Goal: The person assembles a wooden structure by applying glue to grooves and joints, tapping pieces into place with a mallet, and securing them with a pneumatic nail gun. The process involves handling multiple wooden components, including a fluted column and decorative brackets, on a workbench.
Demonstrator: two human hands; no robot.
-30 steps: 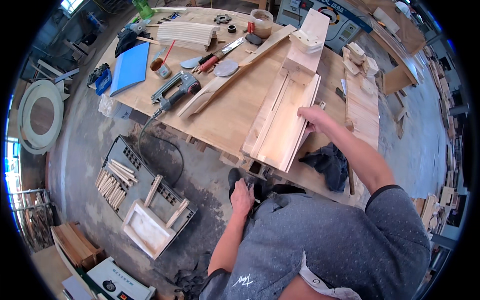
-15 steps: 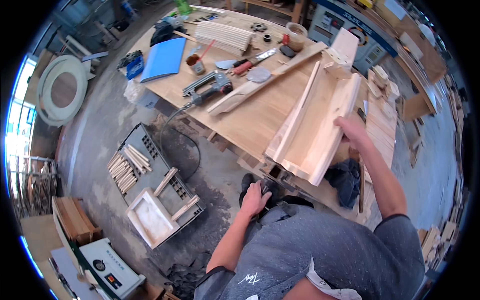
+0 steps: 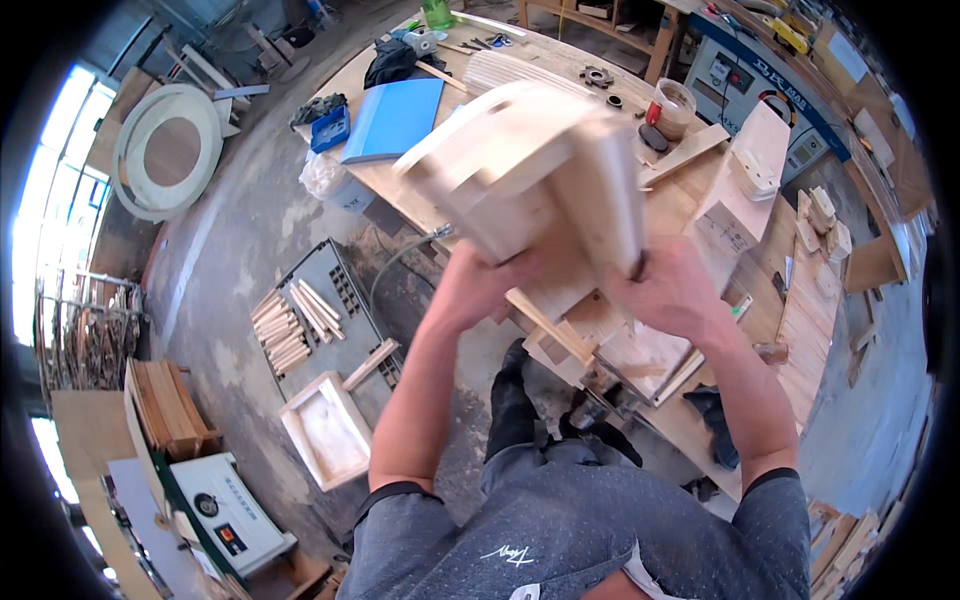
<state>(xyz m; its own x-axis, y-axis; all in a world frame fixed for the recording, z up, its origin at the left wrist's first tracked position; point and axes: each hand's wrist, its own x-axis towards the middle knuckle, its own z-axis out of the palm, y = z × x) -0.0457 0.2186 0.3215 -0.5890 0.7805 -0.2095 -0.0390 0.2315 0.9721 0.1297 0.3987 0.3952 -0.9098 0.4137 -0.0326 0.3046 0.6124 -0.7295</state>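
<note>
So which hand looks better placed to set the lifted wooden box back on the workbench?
Probably the right hand: it grips the wooden box on the side over the workbench. The left hand holds the side over the floor, so it mainly steadies.

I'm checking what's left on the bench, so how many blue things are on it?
2: a flat blue folder lies near the workbench's left edge, and a small blue case sits just left of it at the corner. The raised wooden box may hide others.
</note>
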